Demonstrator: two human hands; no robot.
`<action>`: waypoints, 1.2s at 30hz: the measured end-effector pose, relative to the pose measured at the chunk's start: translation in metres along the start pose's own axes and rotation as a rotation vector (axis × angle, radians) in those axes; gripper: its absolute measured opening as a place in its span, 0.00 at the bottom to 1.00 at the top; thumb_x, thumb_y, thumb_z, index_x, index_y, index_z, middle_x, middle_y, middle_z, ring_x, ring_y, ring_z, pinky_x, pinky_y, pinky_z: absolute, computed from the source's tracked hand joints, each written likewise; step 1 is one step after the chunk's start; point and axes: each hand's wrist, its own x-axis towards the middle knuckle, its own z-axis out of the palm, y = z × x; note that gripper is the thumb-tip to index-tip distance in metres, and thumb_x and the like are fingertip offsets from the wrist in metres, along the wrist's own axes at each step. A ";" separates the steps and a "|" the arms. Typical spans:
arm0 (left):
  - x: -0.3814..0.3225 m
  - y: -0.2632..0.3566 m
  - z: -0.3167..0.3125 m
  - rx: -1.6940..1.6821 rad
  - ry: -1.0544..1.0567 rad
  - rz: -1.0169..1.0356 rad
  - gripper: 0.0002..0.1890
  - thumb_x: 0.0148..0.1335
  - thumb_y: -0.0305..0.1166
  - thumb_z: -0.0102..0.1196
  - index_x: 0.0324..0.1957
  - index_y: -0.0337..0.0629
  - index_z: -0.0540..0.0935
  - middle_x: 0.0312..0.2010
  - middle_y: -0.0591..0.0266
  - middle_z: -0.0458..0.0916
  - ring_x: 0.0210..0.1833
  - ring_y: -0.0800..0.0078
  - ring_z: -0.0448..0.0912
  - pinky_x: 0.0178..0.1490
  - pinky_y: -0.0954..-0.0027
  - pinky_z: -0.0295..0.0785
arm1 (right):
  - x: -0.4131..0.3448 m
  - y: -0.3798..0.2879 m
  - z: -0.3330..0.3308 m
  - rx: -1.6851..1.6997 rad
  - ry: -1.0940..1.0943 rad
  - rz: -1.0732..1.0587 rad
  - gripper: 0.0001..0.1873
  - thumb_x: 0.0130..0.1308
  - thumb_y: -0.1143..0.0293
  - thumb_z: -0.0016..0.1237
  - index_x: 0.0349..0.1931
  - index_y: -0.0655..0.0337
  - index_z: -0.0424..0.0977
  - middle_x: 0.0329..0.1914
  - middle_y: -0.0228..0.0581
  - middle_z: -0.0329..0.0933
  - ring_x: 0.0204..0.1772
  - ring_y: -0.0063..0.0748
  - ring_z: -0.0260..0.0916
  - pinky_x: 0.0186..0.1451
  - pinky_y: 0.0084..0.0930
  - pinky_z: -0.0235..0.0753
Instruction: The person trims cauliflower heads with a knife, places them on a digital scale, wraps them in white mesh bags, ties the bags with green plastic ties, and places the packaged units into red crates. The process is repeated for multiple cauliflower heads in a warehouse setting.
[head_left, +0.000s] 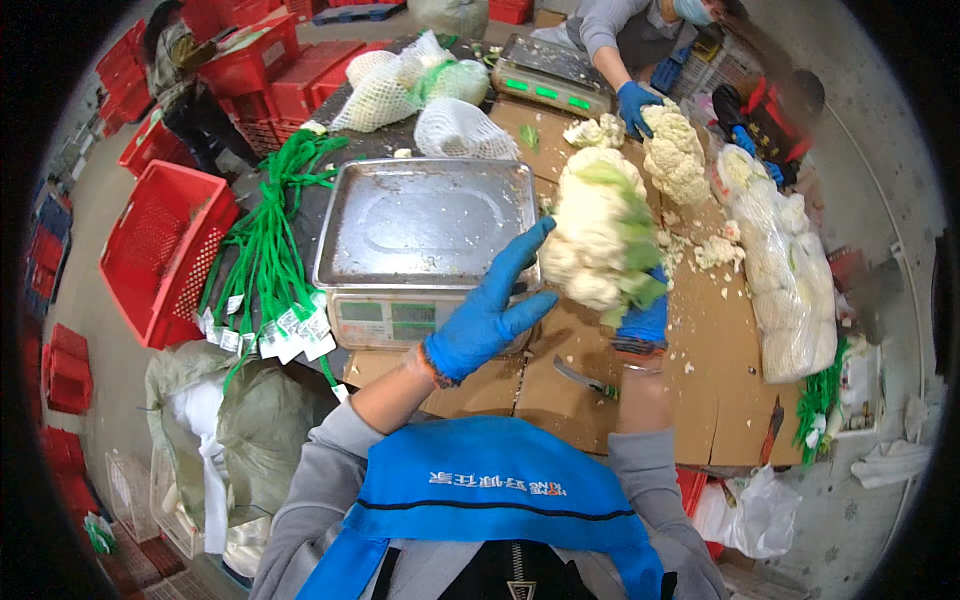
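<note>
My right hand (642, 324), in a blue glove, grips a large cauliflower (592, 232) with green leaves on its right side. The leaves and the head hide most of those fingers. To its left, my gloved left hand (495, 307) has its fingers apart and holds nothing; its fingertips are close to the head, and contact is unclear. Behind that hand is a digital scale with a bare metal pan (427, 225). A knife with a curved blade (581, 376) lies on the cardboard (555, 401) between my forearms.
Green mesh sleeves with tags (281, 217) hang at the left, near a red crate (169, 255). Foam-netted cauliflowers (409, 82) and a second scale (555, 71) are at the back. A co-worker's gloved hand (636, 105) touches another cauliflower (675, 154). Wrapped cauliflowers (787, 277) lie right.
</note>
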 end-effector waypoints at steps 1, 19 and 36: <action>0.008 -0.005 0.000 0.102 0.100 0.027 0.35 0.67 0.35 0.50 0.72 0.43 0.51 0.72 0.56 0.51 0.72 0.62 0.56 0.72 0.63 0.52 | 0.007 -0.002 0.024 0.102 -0.041 0.076 0.24 0.73 0.58 0.39 0.63 0.61 0.63 0.58 0.40 0.70 0.56 0.35 0.71 0.57 0.33 0.75; 0.050 -0.073 -0.198 -0.482 0.300 -0.488 0.42 0.64 0.70 0.29 0.56 0.45 0.79 0.49 0.60 0.81 0.51 0.72 0.75 0.56 0.68 0.67 | 0.011 0.020 0.125 -0.236 -0.507 0.198 0.22 0.71 0.66 0.45 0.63 0.62 0.66 0.57 0.42 0.73 0.59 0.31 0.70 0.62 0.26 0.68; -0.056 0.000 -0.203 -0.304 0.846 -0.174 0.33 0.68 0.61 0.35 0.51 0.43 0.82 0.50 0.62 0.82 0.51 0.72 0.77 0.57 0.69 0.65 | -0.129 0.038 -0.125 -1.611 -0.396 0.225 0.24 0.57 0.71 0.57 0.56 0.59 0.73 0.49 0.51 0.75 0.51 0.49 0.73 0.54 0.36 0.72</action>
